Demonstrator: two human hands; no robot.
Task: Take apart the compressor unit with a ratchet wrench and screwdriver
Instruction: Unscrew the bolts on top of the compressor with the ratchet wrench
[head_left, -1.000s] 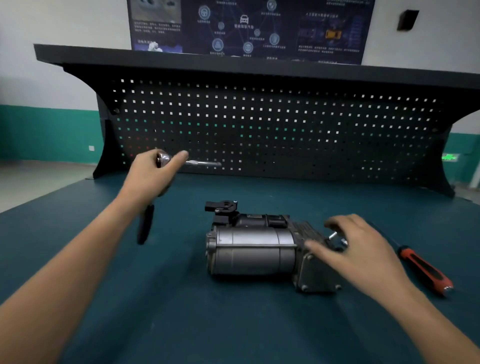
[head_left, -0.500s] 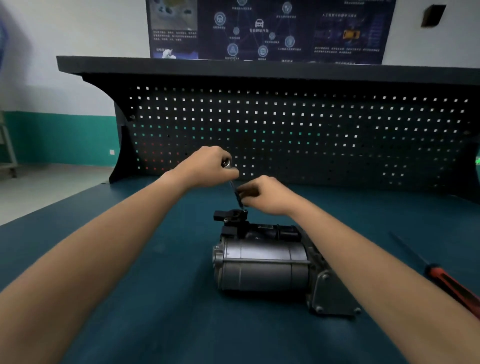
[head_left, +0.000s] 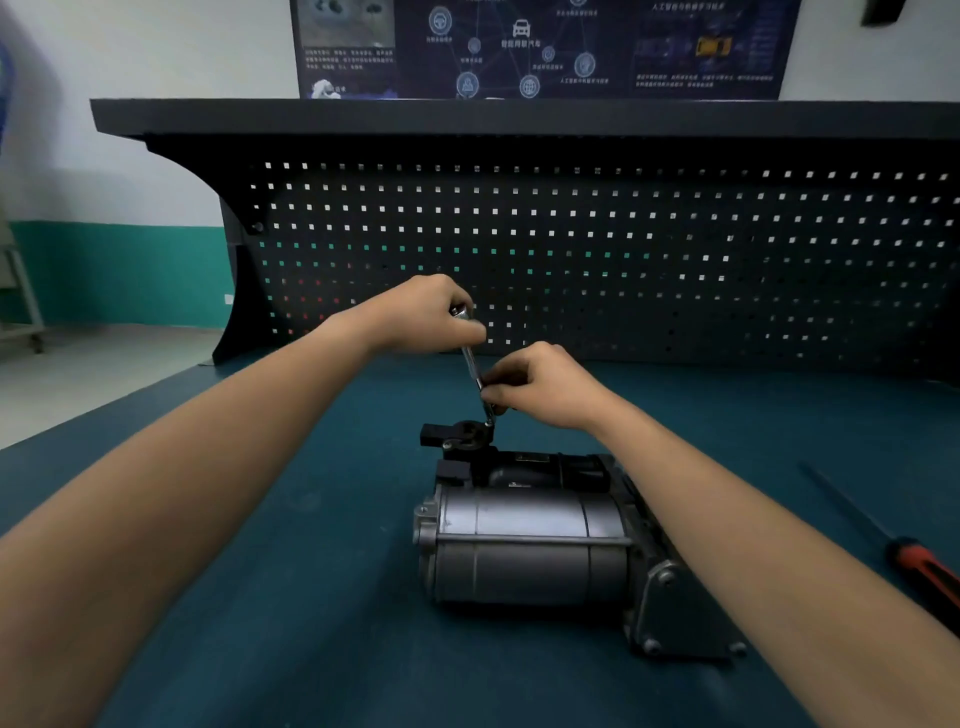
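Observation:
The compressor unit (head_left: 530, 551), a grey metal cylinder with an end plate at the right and a black fitting (head_left: 457, 435) on top at the back, lies on the blue-green bench mat (head_left: 291, 597). My left hand (head_left: 428, 314) grips the head of the ratchet wrench (head_left: 471, 358); its handle is hidden. The chrome extension slants down to the black fitting. My right hand (head_left: 540, 384) pinches the lower part of that extension just above the fitting.
A screwdriver (head_left: 919, 566) with a red and black handle lies on the mat at the right edge. A black pegboard (head_left: 623, 249) with a shelf on top stands along the back of the bench. The bench's left edge runs diagonally at the far left.
My left hand swung the wrench from the left over to the compressor's top fitting. My right hand left the end plate and took hold of the extension. Since half a second ago both hands have hardly moved.

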